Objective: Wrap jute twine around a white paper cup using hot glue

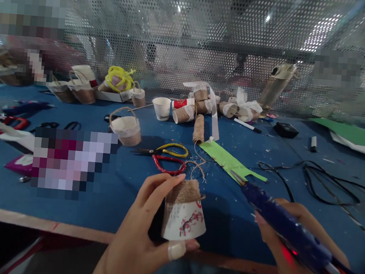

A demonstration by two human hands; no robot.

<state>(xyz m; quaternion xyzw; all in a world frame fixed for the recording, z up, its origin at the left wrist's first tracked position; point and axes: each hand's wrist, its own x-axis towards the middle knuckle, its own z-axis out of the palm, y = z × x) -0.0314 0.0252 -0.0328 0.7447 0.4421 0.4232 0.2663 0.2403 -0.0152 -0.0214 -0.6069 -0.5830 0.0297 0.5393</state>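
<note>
My left hand grips an upside-down paper cup, fingers on its base and thumb under its rim. Brown twine is wound around the cup's upper part, and pink blossoms are printed on the white below. A loose twine end sticks out at the cup's right side. In my right hand is a blue hot glue gun, its nozzle pointing up and left, apart from the cup. A small red light glows on the gun. Scissors with one yellow and one red handle lie just beyond the cup.
A twine spool stands behind, beside a green paper strip. Twine-wrapped cups and a plain paper cup sit farther back. A black cable loops at right. A perforated metal screen bounds the blue table.
</note>
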